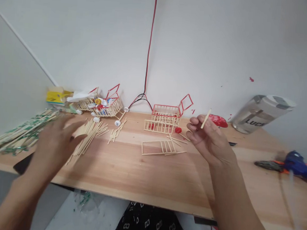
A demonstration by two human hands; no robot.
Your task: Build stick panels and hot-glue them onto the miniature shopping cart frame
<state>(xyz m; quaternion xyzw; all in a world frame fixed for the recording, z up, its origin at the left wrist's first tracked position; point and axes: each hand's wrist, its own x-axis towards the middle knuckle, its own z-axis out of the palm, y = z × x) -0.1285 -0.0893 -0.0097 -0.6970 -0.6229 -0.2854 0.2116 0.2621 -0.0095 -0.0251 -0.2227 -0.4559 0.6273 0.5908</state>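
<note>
My right hand (216, 143) is raised above the table's right half, with a short wooden stick (206, 119) pinched between thumb and fingers. On the other side, my left hand (54, 139), slightly blurred, hovers with fingers apart beside a pile of thin wooden sticks (89, 138). I see nothing in it. A flat stick frame (154, 147) with a few crossbars lies mid-table, loose sticks around it. Behind it stands a miniature stick shopping cart (167, 110) with red edging and red wheels. A ladder-like stick panel (159, 127) leans at its front.
Two small carts (113, 106) holding little items stand back left, near a yellow box (58, 96). Green-printed stick packets (21, 131) lie far left, a dark flat object (23, 164) under my left wrist. At right are a tilted can (260, 114), pliers (269, 165) and a blue glue gun (298, 165).
</note>
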